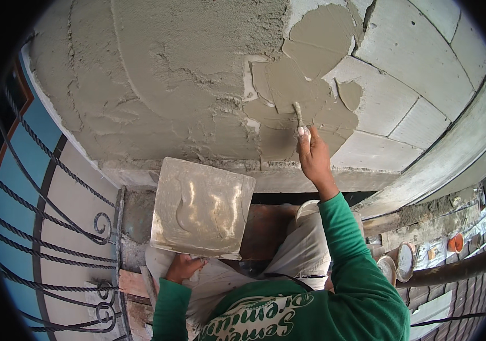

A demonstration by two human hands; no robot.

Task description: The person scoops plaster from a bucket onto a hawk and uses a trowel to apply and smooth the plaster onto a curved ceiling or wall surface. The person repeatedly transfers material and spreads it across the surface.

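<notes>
My right hand (314, 160) is closed round the handle of a trowel (298, 113) reaching up to the wall. Its mortar-coated blade lies against the wet grey plaster (334, 122) and is hard to tell apart from it. Below and to the left, my left hand (183, 268) grips the near edge of a square mortar board (169, 199), its fingers partly hidden beneath. A thin smear of wet mortar covers the board's top. Rough plaster (169, 74) spreads over the wall's left side, while pale blocks (402, 51) show bare at the right.
A black twisted-iron railing (63, 221) stands close on the left. Brown planks (135, 284) lie near my legs. To the right are round containers (406, 261), an orange bucket (455, 243), a thick dark pipe (464, 261) and a tiled roof (462, 295) below.
</notes>
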